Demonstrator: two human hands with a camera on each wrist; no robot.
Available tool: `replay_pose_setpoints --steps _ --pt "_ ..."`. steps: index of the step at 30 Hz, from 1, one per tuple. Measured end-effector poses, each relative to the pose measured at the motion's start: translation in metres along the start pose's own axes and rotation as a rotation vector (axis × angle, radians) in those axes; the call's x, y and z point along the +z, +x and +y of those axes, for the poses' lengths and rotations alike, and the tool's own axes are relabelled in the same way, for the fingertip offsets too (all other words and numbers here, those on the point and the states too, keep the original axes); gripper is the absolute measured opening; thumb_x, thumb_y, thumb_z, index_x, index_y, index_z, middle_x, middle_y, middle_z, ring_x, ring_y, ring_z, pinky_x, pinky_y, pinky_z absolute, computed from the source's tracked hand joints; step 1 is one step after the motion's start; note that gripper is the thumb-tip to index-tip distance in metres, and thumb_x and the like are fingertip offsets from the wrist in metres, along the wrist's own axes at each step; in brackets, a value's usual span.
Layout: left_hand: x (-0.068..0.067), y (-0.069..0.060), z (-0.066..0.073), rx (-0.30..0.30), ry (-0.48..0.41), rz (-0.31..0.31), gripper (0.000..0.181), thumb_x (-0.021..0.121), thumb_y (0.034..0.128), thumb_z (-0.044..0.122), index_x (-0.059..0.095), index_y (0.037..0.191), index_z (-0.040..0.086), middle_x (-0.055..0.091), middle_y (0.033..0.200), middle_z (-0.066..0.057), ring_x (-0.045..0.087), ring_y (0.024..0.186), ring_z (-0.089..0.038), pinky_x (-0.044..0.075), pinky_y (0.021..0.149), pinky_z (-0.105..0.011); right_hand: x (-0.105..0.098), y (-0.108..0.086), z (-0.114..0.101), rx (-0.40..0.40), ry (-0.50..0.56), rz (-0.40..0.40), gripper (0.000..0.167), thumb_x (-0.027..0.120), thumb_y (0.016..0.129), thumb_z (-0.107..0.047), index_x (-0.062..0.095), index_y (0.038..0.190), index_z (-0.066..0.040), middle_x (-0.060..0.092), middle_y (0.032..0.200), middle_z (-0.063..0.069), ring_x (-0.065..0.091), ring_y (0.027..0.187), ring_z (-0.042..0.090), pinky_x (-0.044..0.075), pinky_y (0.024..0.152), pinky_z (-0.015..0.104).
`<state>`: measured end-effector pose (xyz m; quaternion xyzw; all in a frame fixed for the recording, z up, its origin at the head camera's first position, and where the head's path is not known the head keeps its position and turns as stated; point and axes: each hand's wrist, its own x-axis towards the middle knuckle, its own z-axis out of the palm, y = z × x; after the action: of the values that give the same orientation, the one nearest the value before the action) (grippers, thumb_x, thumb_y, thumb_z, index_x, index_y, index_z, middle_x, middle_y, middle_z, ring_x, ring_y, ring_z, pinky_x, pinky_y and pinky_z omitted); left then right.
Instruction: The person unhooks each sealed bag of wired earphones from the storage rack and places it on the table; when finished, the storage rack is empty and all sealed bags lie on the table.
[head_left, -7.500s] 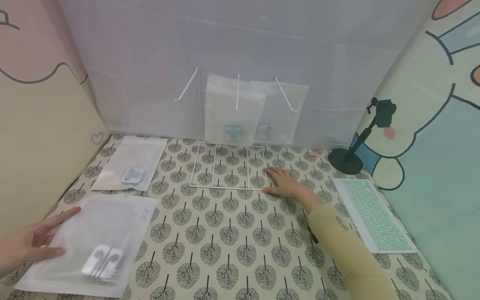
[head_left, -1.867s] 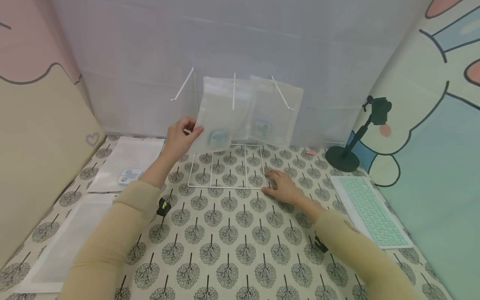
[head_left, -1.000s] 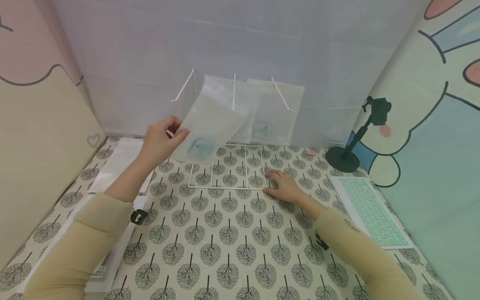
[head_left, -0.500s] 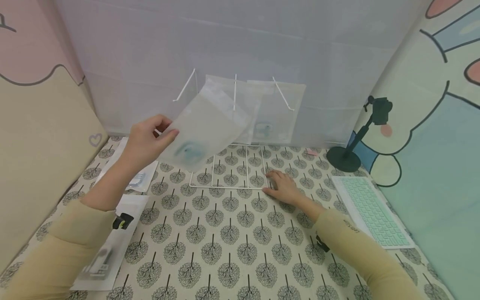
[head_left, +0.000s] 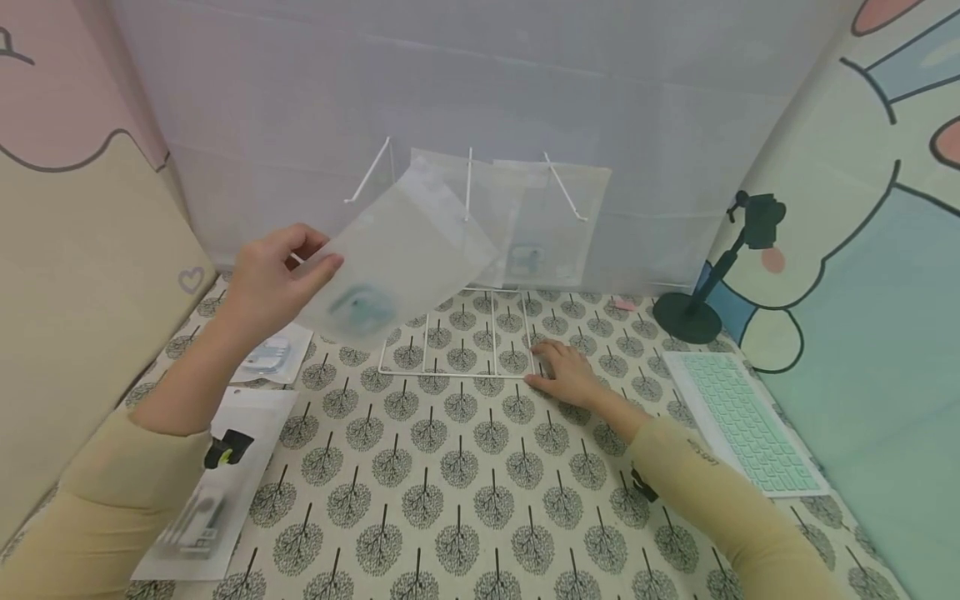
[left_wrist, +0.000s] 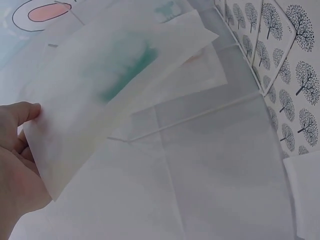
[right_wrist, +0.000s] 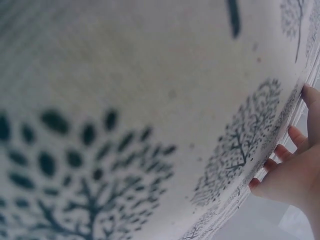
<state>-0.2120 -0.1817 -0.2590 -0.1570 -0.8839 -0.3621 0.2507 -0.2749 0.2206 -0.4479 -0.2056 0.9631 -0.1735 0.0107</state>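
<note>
My left hand [head_left: 273, 279] pinches the lower left edge of a frosted plastic bag [head_left: 397, 250] with a blurred teal item inside. The bag slants, its top strip by the tip of the middle prong [head_left: 469, 183] of a white wire display rack [head_left: 450, 376]; whether it still hangs there I cannot tell. Another frosted bag [head_left: 506, 200] hangs behind on that prong, and one [head_left: 577, 225] hangs from the right prong. The left prong [head_left: 369, 171] carries nothing. My right hand [head_left: 567, 372] rests on the cloth, thumb and fingers at the rack base's right side.
Two frosted bags lie at the left: one [head_left: 288, 367] with wired earphones, one [head_left: 251, 433] nearer with pale contents, partly under the left sleeve. A mint keyboard [head_left: 742, 421] and a black stand [head_left: 690, 317] stand right. A small pink piece [head_left: 624, 306] lies at the back.
My left hand has gone from the near-left bag to the teal-item bag on the rack, then drawn its lower edge leftward and toward me, tilting it. My right hand stays at the rack base.
</note>
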Motion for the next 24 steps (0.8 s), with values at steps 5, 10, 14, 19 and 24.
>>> replay_pose_setpoints --steps 5,10,14,19,24 --pt "-0.005 0.003 0.001 0.051 0.046 0.032 0.016 0.067 0.0881 0.019 0.067 0.093 0.005 0.066 0.082 -0.007 0.052 0.062 -0.007 0.040 0.055 -0.012 0.001 0.000 0.000 -0.006 -0.003 0.001 0.060 0.061 0.090 -0.041 0.044 0.137 -0.008 0.037 0.145 0.018 0.034 0.130 0.045 0.023 0.106 0.064" --pt "-0.010 0.006 0.004 0.077 0.059 0.052 0.015 0.067 0.0882 0.017 0.067 0.094 0.003 0.067 0.083 -0.009 0.049 0.067 -0.003 0.038 0.062 -0.011 0.000 0.000 0.000 -0.015 -0.003 0.003 0.060 0.060 0.090 -0.041 0.044 0.137 -0.007 0.038 0.144 0.019 0.035 0.130 0.045 0.024 0.106 0.064" --pt "-0.012 0.008 0.005 0.100 0.050 0.075 0.014 0.068 0.0871 0.015 0.067 0.092 0.002 0.067 0.081 -0.009 0.049 0.065 -0.001 0.038 0.060 -0.010 -0.001 0.000 -0.001 -0.022 -0.003 0.006 0.060 0.060 0.090 -0.041 0.044 0.137 -0.007 0.038 0.144 0.019 0.035 0.129 0.045 0.025 0.105 0.064" --pt "-0.013 0.011 0.006 0.128 0.035 0.096 0.013 0.070 0.0858 0.014 0.068 0.090 0.002 0.066 0.079 -0.007 0.049 0.059 0.000 0.037 0.054 -0.009 -0.001 0.000 -0.001 -0.005 0.001 0.004 0.061 0.060 0.090 -0.042 0.044 0.137 -0.007 0.038 0.145 0.018 0.035 0.130 0.045 0.022 0.108 0.063" --pt "-0.013 0.013 0.008 0.119 0.013 0.103 0.012 0.071 0.0846 0.014 0.069 0.089 0.003 0.064 0.077 -0.005 0.048 0.057 0.001 0.037 0.052 -0.009 -0.001 0.000 0.000 0.001 -0.004 -0.002 0.062 0.060 0.089 -0.043 0.044 0.137 -0.008 0.037 0.146 0.018 0.034 0.130 0.044 0.021 0.109 0.063"
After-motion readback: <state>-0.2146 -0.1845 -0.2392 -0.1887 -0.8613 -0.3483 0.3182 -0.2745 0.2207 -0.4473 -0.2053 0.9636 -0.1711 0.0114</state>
